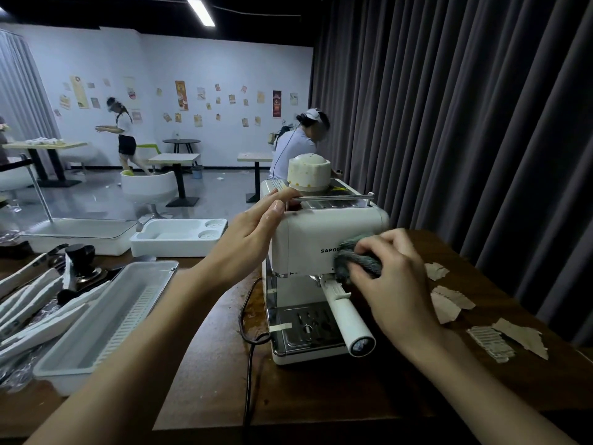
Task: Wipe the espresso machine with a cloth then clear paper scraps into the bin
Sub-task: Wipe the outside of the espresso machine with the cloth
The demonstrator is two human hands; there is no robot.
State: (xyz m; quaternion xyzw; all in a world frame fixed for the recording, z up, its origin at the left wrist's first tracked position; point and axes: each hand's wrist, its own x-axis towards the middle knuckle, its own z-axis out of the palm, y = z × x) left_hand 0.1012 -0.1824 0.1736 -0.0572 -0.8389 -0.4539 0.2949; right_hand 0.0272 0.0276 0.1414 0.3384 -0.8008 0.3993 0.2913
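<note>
**Forearms reach in: grey cloth (356, 261) pressed to the espresso machine (305, 239)**

Both bare forearms stretch across the brown wooden tabletop (321, 396) to the white machine, which stands on it near the middle of the view. The left hand (253, 229) rests on the machine's upper left corner, its fingers fairly straight and close together over the top edge beside the metal rail. The right hand (391, 284) holds the cloth bunched in curled fingers and presses it flat against the front panel.

The panel's black lettering reads "SAPO"; the rest is hidden behind the cloth. A small printed label on the machine's top is too small to read.

A pale cup (308, 171) stands upside down on top of the machine. The white portafilter handle (349, 319) points toward the camera over the steel drip tray, and a black power cord (248, 342) loops on the tabletop at the machine's left. Torn paper scraps (449, 300) lie on the wood to its right, under a dark pleated curtain (465, 123). A white plastic tray (96, 322) sits at the left. Beyond it are café tables, a grey floor, and a white wall (224, 59) dotted with small posters whose text is illegible.
</note>
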